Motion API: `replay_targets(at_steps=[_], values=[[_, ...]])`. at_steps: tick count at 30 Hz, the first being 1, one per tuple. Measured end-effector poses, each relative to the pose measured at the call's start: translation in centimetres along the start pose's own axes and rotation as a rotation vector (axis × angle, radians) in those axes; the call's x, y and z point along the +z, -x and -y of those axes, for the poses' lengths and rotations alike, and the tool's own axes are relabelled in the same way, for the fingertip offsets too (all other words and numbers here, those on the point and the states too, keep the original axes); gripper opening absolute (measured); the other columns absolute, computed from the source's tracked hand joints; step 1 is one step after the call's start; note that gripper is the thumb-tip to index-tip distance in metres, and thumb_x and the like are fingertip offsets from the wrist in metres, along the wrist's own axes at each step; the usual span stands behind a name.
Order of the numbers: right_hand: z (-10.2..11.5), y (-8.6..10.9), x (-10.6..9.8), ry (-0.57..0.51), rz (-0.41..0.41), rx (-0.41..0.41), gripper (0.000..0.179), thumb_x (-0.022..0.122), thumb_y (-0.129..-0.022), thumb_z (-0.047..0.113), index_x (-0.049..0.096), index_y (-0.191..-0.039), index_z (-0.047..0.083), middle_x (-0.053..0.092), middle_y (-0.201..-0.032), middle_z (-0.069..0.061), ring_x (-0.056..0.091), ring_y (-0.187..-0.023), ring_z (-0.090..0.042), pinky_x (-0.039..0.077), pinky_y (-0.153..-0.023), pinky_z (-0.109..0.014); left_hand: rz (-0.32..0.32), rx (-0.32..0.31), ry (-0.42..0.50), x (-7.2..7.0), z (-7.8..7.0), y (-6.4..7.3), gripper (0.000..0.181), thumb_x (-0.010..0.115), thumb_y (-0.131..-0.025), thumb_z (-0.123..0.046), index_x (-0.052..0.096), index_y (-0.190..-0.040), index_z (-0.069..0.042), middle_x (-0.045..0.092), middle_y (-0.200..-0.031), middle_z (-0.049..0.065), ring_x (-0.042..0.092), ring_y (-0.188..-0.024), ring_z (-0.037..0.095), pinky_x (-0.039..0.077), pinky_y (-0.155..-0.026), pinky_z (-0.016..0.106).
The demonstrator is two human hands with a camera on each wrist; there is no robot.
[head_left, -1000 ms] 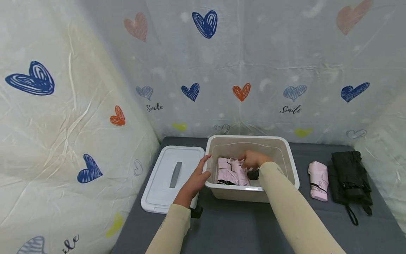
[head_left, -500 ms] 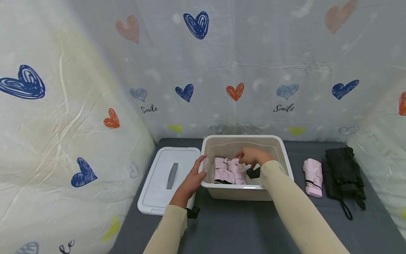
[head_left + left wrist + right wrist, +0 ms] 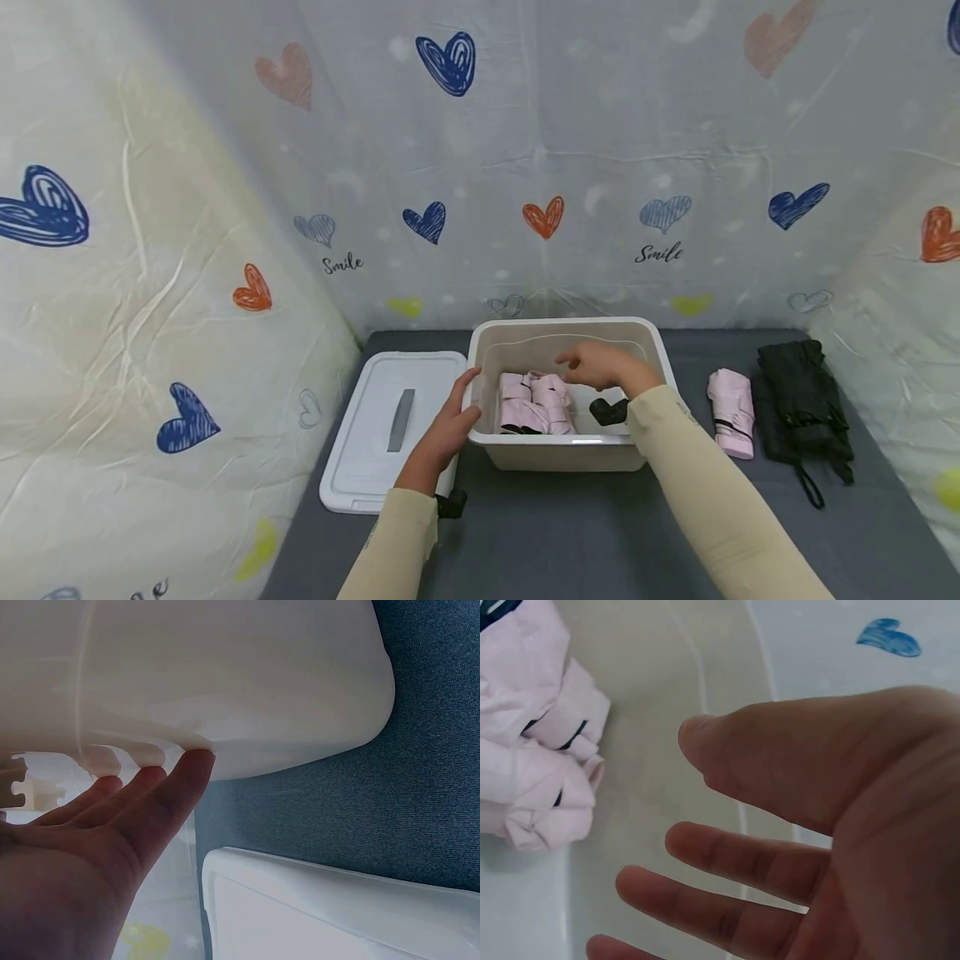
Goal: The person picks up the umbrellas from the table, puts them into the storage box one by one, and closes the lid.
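A beige plastic storage bin [image 3: 562, 457] stands at the back of the table. Bundled pink folding umbrellas [image 3: 551, 402] lie side by side in its left half, with thin black straps round them. My left hand [image 3: 444, 429] rests at the bin's left rim. In the left wrist view its straight fingers [image 3: 161, 799] touch the bin's outer wall. Over the bin's inside, to the right of the bundles, is my right hand [image 3: 606, 367]. The right wrist view shows its fingers [image 3: 712, 904] spread, holding nothing, apart from the pink bundles [image 3: 547, 802].
A white lid [image 3: 367, 450] with a grey handle lies left of the bin. To the right are another pink folded umbrella [image 3: 731, 408] and black folded umbrellas [image 3: 806, 400] with a wrist loop. A heart-printed curtain [image 3: 480, 275] stands behind the dark grey table [image 3: 555, 533].
My right hand has lifted off the pink bundles and drawn away to the right, its fingers opening. The left hand stays at the rim. The head view has shifted slightly to the right.
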State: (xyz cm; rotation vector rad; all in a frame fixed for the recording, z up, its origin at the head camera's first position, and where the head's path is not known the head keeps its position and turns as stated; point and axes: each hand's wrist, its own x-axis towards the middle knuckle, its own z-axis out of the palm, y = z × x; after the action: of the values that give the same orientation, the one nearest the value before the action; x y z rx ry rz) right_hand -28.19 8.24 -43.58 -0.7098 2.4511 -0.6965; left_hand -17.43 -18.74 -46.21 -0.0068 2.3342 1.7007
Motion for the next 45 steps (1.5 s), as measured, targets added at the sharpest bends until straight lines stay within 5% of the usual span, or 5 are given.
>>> replay_targets(at_steps=[3,6,13,27,45], values=[[0.1,0.7,-0.2,0.026,-0.028,-0.019,0.045,0.055,-0.096,0.023,0.054,-0.139,0.012,0.057,-0.135,-0.019,0.065,-0.094,-0.024,0.052,-0.079,-0.040,-0.002,-0.003,0.004,0.0,0.0,0.1,0.068,0.040,-0.092,-0.004,0.019,-0.154,-0.023,0.017,-0.158,0.017,0.034,-0.132,0.039,0.036,-0.101,0.058],[0.4,1.6,-0.5,0.056,-0.049,-0.041,0.045,0.055,-0.096,0.025,0.053,-0.139,0.013,0.057,-0.135,-0.017,0.057,-0.120,-0.031,0.048,-0.094,-0.046,-0.016,-0.002,0.001,0.1,0.8,-0.4,0.068,0.040,-0.092,-0.005,0.020,-0.153,-0.027,0.018,-0.158,0.015,0.034,-0.132,0.039,0.035,-0.102,0.059],[0.7,3.5,-1.3,0.074,-0.079,-0.069,0.047,0.055,-0.096,0.030,0.051,-0.141,0.019,0.059,-0.133,-0.015,0.061,-0.113,-0.028,0.049,-0.090,-0.046,-0.030,0.005,0.008,0.0,3.4,-2.2,0.068,0.040,-0.093,-0.007,0.020,-0.152,-0.034,0.017,-0.159,0.012,0.034,-0.133,0.038,0.034,-0.102,0.060],[0.3,6.3,-2.4,0.084,-0.101,-0.076,0.048,0.054,-0.096,0.028,0.049,-0.143,0.018,0.059,-0.132,-0.014,0.063,-0.107,-0.029,0.051,-0.085,-0.044,-0.052,0.003,-0.002,0.3,3.5,-2.2,0.067,0.041,-0.092,-0.010,0.023,-0.149,-0.040,0.022,-0.157,0.009,0.036,-0.132,0.035,0.036,-0.102,0.058],[-2.1,9.3,-2.7,0.090,-0.376,-0.104,0.045,0.059,-0.095,0.026,0.052,-0.139,0.016,0.046,-0.143,-0.014,0.058,-0.115,-0.034,0.048,-0.090,-0.053,-0.033,0.017,0.013,0.2,3.5,-2.2,0.068,0.040,-0.092,-0.007,0.021,-0.151,-0.036,0.017,-0.159,0.011,0.033,-0.133,0.036,0.037,-0.100,0.058]])
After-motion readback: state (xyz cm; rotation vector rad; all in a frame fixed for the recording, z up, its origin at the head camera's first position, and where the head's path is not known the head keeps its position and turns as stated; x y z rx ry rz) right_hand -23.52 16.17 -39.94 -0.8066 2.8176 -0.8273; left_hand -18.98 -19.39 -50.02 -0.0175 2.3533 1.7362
